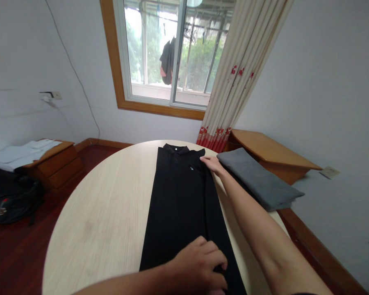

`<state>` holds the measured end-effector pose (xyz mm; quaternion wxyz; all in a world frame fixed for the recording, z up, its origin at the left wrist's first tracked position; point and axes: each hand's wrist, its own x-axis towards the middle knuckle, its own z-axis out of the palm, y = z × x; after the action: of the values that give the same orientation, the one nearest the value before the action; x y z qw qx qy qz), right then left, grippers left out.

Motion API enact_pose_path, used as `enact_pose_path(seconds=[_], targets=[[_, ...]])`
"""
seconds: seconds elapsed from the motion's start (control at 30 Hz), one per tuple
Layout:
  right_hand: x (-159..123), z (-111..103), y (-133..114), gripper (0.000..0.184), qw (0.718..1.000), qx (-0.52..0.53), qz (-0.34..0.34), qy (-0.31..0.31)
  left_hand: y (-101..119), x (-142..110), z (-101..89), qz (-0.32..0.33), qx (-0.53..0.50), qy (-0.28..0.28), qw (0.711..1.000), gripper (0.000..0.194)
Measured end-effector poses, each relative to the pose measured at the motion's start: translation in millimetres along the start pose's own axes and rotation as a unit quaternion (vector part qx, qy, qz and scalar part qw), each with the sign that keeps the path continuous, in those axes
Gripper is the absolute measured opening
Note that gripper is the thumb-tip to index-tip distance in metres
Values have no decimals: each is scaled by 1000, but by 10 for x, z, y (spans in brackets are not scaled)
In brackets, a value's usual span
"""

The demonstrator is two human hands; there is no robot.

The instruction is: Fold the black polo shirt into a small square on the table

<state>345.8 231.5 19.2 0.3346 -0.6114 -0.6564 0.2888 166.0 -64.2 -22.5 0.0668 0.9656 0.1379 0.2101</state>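
Observation:
A black polo shirt (176, 192) with a dark collar and a small light logo on the chest lies lengthwise on the round pale table (110, 196). Its right side is folded inward, making a long strip. At the shirt's upper right shoulder, my right hand (212, 164) has its fingertips closed on the fabric edge. Nearer to me, my left hand (201, 264) rests over the lower right part of the shirt, fingers curled in on the cloth. The shirt's lower end runs out of view below.
A folded grey cloth (260, 176) lies at the table's right edge, beside my right forearm. Behind it stands a wooden cabinet (270, 151). Papers top a low drawer unit (58, 159) at left, with a black bag (14, 196) on the floor. A curtain (233, 82) hangs by the window.

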Motion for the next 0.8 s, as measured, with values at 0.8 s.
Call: enact_pose_path(seconds=[0.8], targets=[[169,894,-5,71,922,-363,-82,-102,-225,-110,400,66,6,-120,991,46]])
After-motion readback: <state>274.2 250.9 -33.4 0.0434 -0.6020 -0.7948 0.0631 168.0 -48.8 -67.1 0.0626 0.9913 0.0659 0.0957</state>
